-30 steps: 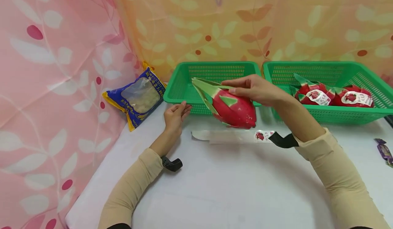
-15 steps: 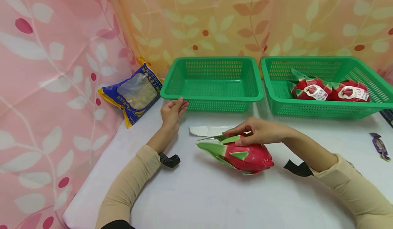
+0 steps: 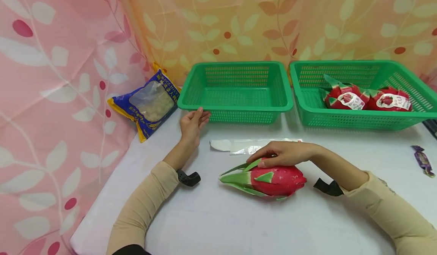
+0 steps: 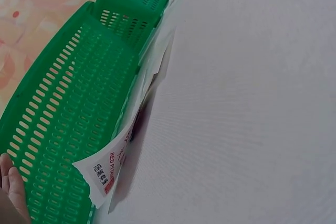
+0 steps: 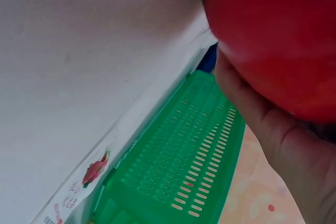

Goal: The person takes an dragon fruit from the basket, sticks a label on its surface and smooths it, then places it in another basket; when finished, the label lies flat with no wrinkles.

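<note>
A red dragon fruit [image 3: 281, 181] with green leaf tips lies on its side on the white table, its tips pointing left. From above, my right hand [image 3: 285, 153] grips it, thumb and fingers on its far side. The fruit fills the upper right of the right wrist view beside the right hand [image 5: 278, 129]. At the front left corner of a green plastic basket [image 3: 239, 108], my left hand [image 3: 192, 125] has its fingers loosely bent by the rim. Whether they press on the basket is unclear. Behind the fruit lies a flat, clear and white label strip [image 3: 239, 146].
To the right, another green basket [image 3: 358, 118] holds two dragon fruits [image 3: 348, 97] with white labels. A blue and yellow pasta bag [image 3: 150, 101] leans against the pink cloth at left. A purple wrapped candy [image 3: 423, 161] lies at the right side of the table.
My right hand has brought the dragon fruit down and toward me, from in front of the left basket to the table. The left hand has stayed by the basket's rim.
</note>
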Motion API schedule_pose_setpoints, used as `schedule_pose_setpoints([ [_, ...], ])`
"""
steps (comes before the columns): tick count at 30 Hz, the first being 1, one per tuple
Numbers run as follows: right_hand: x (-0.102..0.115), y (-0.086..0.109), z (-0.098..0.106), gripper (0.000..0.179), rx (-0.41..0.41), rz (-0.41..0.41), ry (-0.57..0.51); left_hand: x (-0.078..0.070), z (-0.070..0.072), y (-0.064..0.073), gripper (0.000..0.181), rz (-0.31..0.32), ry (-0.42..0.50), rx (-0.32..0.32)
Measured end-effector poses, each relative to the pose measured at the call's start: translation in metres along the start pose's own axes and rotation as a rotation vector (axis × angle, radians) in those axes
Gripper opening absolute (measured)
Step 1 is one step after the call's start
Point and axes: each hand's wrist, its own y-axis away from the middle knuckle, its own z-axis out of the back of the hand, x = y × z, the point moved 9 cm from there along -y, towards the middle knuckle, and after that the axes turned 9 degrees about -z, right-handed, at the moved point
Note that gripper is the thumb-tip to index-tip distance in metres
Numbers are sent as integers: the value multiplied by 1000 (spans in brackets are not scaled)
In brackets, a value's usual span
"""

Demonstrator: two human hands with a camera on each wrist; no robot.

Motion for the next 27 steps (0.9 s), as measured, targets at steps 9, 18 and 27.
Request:
schedule_pose_setpoints([
  [9,-15,11,27,36,-173,-11,-121,3,-7,5,14,-3,-5,30],
  [18,-74,40,79,42,-513,-173,-114,20,-31,14,7,82,-84,209],
  [27,-94,44,80,37,-570,-254,119,35,-62,29,30,117,-271,476],
])
